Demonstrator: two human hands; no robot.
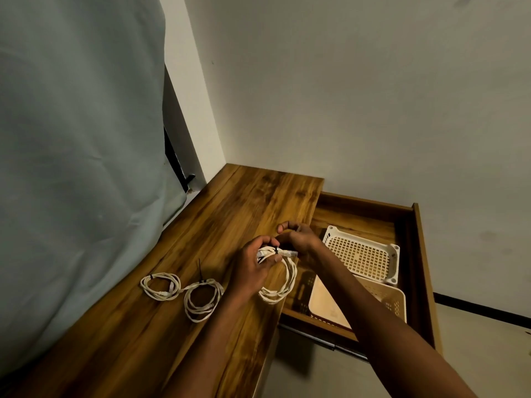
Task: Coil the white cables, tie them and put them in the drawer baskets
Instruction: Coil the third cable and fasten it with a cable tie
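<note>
My left hand (pixel 253 262) grips the top of a coiled white cable (pixel 283 285) near the wooden table's right edge, where a black tie wraps the coil. My right hand (pixel 296 237) is just beyond it, fingers curled, pinching at the tie by the cable's plug. Two more coiled white cables lie on the table to the left: one (pixel 161 286) at far left, one (pixel 202 298) with a black tie sticking up. The open drawer (pixel 413 225) on the right holds a white perforated basket (pixel 360 254) and a beige basket (pixel 385 300).
The wooden table (pixel 230 214) runs along a grey-green curtain (pixel 80 139) on the left. White walls close the corner behind. The drawer juts out over the floor at the right, with its metal rail (pixel 339 344) showing below.
</note>
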